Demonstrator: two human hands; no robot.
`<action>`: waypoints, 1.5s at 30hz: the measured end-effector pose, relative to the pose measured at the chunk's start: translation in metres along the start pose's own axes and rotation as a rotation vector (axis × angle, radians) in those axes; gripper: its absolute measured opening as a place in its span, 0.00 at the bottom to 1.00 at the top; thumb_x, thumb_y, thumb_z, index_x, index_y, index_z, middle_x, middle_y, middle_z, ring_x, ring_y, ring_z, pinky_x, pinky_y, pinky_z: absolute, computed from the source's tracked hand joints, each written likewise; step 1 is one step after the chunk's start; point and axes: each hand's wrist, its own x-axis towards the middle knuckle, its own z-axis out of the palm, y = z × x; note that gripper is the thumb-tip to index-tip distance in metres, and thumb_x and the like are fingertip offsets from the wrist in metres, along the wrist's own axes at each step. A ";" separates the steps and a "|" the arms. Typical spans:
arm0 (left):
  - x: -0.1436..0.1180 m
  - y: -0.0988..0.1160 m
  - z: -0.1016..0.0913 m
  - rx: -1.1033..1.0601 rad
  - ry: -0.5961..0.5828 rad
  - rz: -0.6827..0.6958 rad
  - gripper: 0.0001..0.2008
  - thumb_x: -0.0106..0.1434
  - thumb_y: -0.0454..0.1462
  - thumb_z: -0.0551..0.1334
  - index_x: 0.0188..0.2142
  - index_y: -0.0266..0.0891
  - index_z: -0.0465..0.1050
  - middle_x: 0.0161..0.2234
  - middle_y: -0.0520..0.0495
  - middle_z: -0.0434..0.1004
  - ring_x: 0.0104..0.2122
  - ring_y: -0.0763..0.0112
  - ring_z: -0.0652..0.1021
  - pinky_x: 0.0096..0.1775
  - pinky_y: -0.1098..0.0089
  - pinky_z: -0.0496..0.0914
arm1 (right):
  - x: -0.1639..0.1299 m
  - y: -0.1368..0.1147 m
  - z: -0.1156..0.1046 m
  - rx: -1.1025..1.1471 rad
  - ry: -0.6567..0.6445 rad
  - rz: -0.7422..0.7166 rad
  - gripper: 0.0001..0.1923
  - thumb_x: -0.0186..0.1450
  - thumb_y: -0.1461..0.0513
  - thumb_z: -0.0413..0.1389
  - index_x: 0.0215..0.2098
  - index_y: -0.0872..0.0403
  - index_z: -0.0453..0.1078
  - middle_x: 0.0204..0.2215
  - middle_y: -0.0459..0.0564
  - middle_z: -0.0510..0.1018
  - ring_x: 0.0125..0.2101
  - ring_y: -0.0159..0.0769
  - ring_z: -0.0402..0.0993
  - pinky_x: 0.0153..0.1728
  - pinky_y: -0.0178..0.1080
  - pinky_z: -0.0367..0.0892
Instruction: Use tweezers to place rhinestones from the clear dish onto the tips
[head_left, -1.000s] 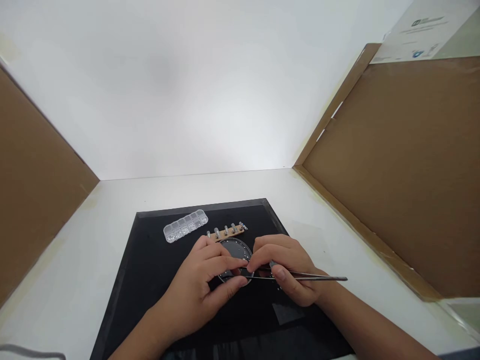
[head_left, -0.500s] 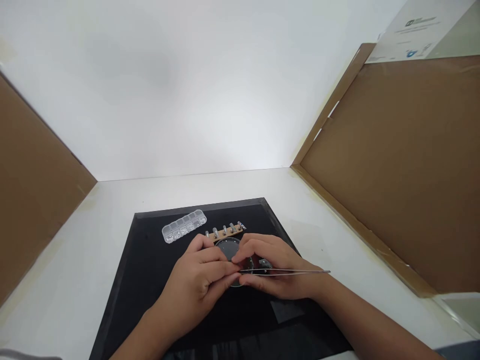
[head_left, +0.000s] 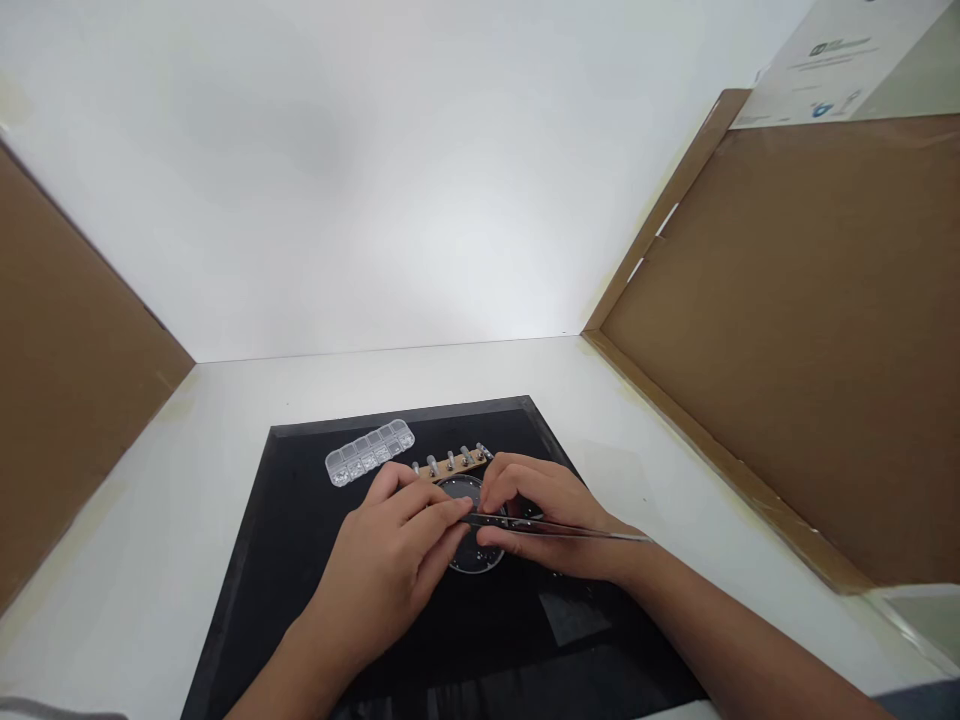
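Observation:
A pair of metal tweezers (head_left: 577, 529) lies along my right hand (head_left: 551, 515), passing between its thumb and fingers. The tips point left and reach the fingertips of my left hand (head_left: 401, 540). My left thumb and fingers are pinched together there, and whatever small thing they hold is hidden. Beneath both hands is a round, clear-rimmed dish (head_left: 476, 571) with tiny shiny bits in it. Just behind the dish stands a light wooden strip (head_left: 442, 467) carrying several small silvery upright pieces, partly covered by my fingers.
A clear compartment box (head_left: 370, 452) with glittering bits in some cells lies at the back left of the black mat (head_left: 300, 540). Brown cardboard panels (head_left: 810, 330) flank the white table (head_left: 247, 390), with a white wall behind. A shiny rectangular patch (head_left: 574, 618) shows on the mat.
The tweezers have turned in my right hand, now showing a broader side, with their tips slightly higher. My right hand has risen a little, and the fingertips of both hands have moved apart.

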 end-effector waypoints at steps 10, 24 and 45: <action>0.001 -0.003 0.000 0.000 0.019 -0.002 0.10 0.77 0.34 0.61 0.52 0.42 0.80 0.43 0.46 0.85 0.44 0.60 0.74 0.42 0.59 0.80 | 0.002 -0.004 0.002 0.044 0.027 -0.002 0.08 0.71 0.63 0.67 0.47 0.52 0.77 0.40 0.50 0.83 0.40 0.34 0.81 0.40 0.35 0.77; -0.002 -0.005 0.002 -0.017 0.027 -0.045 0.11 0.76 0.34 0.61 0.51 0.45 0.82 0.43 0.48 0.87 0.44 0.59 0.76 0.46 0.57 0.81 | 0.003 -0.005 0.004 0.041 0.041 0.025 0.04 0.72 0.61 0.66 0.42 0.54 0.78 0.38 0.51 0.82 0.37 0.33 0.80 0.39 0.36 0.77; -0.003 -0.005 -0.008 0.111 -0.144 -0.146 0.12 0.66 0.42 0.70 0.48 0.43 0.78 0.44 0.45 0.82 0.49 0.52 0.75 0.38 0.57 0.80 | 0.002 0.006 -0.007 0.073 -0.073 0.074 0.04 0.72 0.61 0.66 0.40 0.54 0.78 0.34 0.48 0.83 0.34 0.32 0.79 0.36 0.35 0.75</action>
